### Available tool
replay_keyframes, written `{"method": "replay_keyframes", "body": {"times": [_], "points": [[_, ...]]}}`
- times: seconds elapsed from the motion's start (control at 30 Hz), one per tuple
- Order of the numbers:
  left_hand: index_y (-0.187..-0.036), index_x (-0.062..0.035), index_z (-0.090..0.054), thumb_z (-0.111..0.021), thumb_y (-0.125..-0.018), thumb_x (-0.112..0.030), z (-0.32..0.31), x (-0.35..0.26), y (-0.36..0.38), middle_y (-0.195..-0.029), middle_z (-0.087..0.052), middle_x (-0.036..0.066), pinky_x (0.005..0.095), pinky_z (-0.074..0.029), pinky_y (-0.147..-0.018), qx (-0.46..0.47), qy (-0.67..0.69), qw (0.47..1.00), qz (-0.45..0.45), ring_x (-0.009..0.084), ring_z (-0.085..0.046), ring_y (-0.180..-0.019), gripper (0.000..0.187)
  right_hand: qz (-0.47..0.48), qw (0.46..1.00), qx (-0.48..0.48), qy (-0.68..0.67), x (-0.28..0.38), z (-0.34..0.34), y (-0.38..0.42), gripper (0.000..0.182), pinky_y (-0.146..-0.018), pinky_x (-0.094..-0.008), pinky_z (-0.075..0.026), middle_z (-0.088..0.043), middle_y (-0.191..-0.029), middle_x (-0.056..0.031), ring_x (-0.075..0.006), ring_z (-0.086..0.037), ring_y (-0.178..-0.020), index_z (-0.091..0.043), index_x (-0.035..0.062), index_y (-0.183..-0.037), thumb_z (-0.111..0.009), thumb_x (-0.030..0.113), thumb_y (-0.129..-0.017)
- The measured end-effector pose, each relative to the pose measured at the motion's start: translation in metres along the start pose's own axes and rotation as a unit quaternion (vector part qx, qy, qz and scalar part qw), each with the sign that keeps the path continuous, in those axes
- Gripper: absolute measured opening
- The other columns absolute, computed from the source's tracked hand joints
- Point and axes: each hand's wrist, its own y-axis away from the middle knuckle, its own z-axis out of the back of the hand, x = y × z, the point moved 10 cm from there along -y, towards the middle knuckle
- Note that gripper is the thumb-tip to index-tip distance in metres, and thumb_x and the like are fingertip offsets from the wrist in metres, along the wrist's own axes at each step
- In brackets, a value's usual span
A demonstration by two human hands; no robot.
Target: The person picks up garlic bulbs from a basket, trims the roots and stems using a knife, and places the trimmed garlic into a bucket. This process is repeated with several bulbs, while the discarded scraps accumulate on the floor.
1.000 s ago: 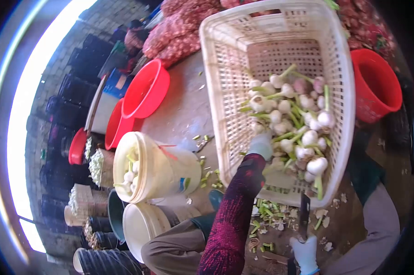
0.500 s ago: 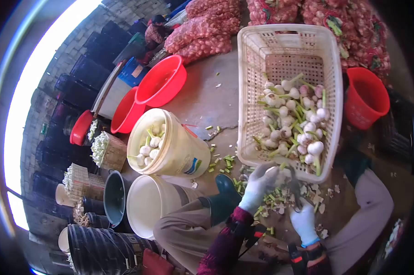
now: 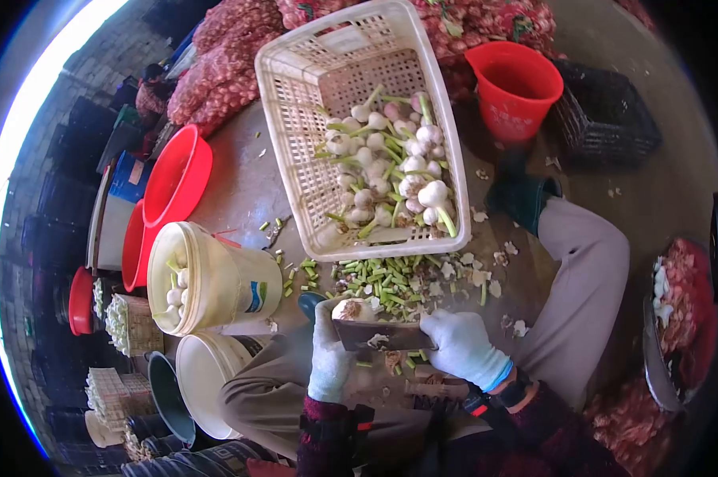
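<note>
Left grip (image 3: 327, 343) closed round whitish garlic bulb (image 3: 352, 308); right grip (image 3: 464, 345) clenched on dark flat metal blade (image 3: 402, 337), lying crosswise at bulb's near edge.

White garlic bulb (image 3: 357, 311), dark blade (image 3: 413, 337), green stem pieces (image 3: 381, 280), white latticed crate (image 3: 390, 249), red bucket (image 3: 511, 118)

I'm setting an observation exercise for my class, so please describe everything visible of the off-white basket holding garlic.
The basket is rectangular with rounded corners and looks like plastic. Lattice walls full of small holes rise to a thick, smooth rim; the far end has a handle slot. Parts look stained. It appears to rest on the floor, open side up. Garlic bulbs with green stems lie heaped inside, mostly toward the near right. The left hand and right hand don't touch it.
</note>
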Motion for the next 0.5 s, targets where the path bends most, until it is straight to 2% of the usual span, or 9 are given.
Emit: {"method": "replay_keyframes", "body": {"times": [0.03,0.1,0.2,0.23,0.33,0.4,0.43,0.47,0.5], "points": [[-0.117,-0.0046,-0.047,-0.067,-0.078,0.001,0.003,0.005,-0.001,-0.106,-0.059,0.007,0.0291,-0.053,-0.079,0.002,-0.002,1.0,0.007,0.0146,-0.061,-0.093,0.044,0.002,1.0,0.011,0.003,0.0,-0.003,0.0,0.019,-0.056,-0.0431,-0.048,-0.057,-0.07,-0.0088,-0.033,-0.06,-0.063,-0.056,0.01,-0.077,-0.071,0.015,-0.065],[-0.114,-0.0037,-0.046,-0.069,-0.079,-0.005,0.017,0.01,-0.003,-0.106,-0.058,0.008,0.0288,-0.05,-0.081,-0.014,-0.186,0.982,-0.023,0.0155,-0.058,-0.096,0.042,-0.003,1.0,0.026,0.002,-0.005,-0.01,0.0,0.019,-0.057,-0.0427,-0.048,-0.058,-0.072,-0.0084,-0.033,-0.06,-0.064,-0.057,0.0105,-0.077,-0.07,0.014,-0.065],[-0.112,-0.0032,-0.047,-0.07,-0.079,-0.014,0.022,0.023,-0.007,-0.1,-0.059,0.008,0.0278,-0.048,-0.079,-0.021,-0.182,0.983,-0.026,0.0138,-0.057,-0.092,0.042,-0.003,0.998,0.062,0.012,-0.015,-0.026,-0.002,0.019,-0.057,-0.0428,-0.049,-0.058,-0.075,-0.0083,-0.0328,-0.061,-0.065,-0.057,0.0114,-0.079,-0.069,0.013,-0.065],[-0.11,-0.0023,-0.048,-0.072,-0.078,-0.021,0.023,0.024,-0.009,-0.097,-0.059,0.007,0.0279,-0.047,-0.079,-0.044,-0.209,0.976,-0.032,0.0131,-0.056,-0.09,0.044,-0.009,0.998,0.067,0.015,-0.021,-0.033,-0.002,0.015,-0.057,-0.0428,-0.049,-0.059,-0.075,-0.0091,-0.0319,-0.062,-0.066,-0.058,0.0116,-0.081,-0.064,0.013,-0.068],[-0.107,-0.0016,-0.05,-0.072,-0.078,-0.024,0.031,0.041,-0.016,-0.094,-0.059,0.007,0.0278,-0.045,-0.081,-0.051,-0.249,0.967,-0.029,0.0129,-0.055,-0.089,0.043,-0.023,0.997,0.075,0.009,-0.043,-0.06,0.0,0.009,-0.057,-0.0426,-0.05,-0.061,-0.076,-0.0103,-0.031,-0.064,-0.068,-0.059,0.0117,-0.082,-0.058,0.013,-0.074],[-0.104,-0.0009,-0.052,-0.067,-0.076,-0.016,0.039,0.053,-0.02,-0.092,-0.059,0.006,0.0261,-0.044,-0.08,-0.074,-0.23,0.97,-0.015,0.0122,-0.055,-0.086,0.035,-0.052,0.996,0.072,-0.01,-0.055,-0.075,0.001,0.007,-0.058,-0.0425,-0.05,-0.061,-0.076,-0.0105,-0.0311,-0.064,-0.068,-0.059,0.0114,-0.081,-0.057,0.013,-0.075],[-0.101,-0.0025,-0.051,-0.059,-0.075,-0.004,0.037,0.052,-0.02,-0.091,-0.057,0.004,0.0255,-0.045,-0.079,-0.068,-0.237,0.969,-0.029,0.0108,-0.054,-0.085,0.027,-0.08,0.991,0.104,-0.033,-0.061,-0.083,0.001,0.009,-0.062,-0.0446,-0.048,-0.061,-0.079,-0.011,-0.0346,-0.062,-0.073,-0.058,0.0104,-0.083,-0.059,0.011,-0.074],[-0.099,-0.0041,-0.05,-0.051,-0.075,0.007,0.035,0.046,-0.02,-0.09,-0.056,0.002,0.0249,-0.047,-0.079,-0.066,-0.245,0.966,-0.05,0.0095,-0.053,-0.084,0.027,-0.076,0.991,0.104,-0.032,-0.059,-0.084,-0.001,0.009,-0.062,-0.0446,-0.048,-0.061,-0.079,-0.011,-0.0346,-0.062,-0.073,-0.058,0.0104,-0.083,-0.059,0.011,-0.074],[-0.099,-0.0041,-0.05,-0.051,-0.075,0.007,0.035,0.045,-0.021,-0.09,-0.056,0.002,0.0249,-0.047,-0.079,-0.065,-0.245,0.966,-0.059,0.0095,-0.053,-0.084,0.027,-0.066,0.992,0.097,-0.043,-0.056,-0.083,-0.004,0.008,-0.062,-0.0446,-0.048,-0.06,-0.078,-0.0111,-0.035,-0.062,-0.073,-0.057,0.01,-0.083,-0.057,0.01,-0.075]]}}
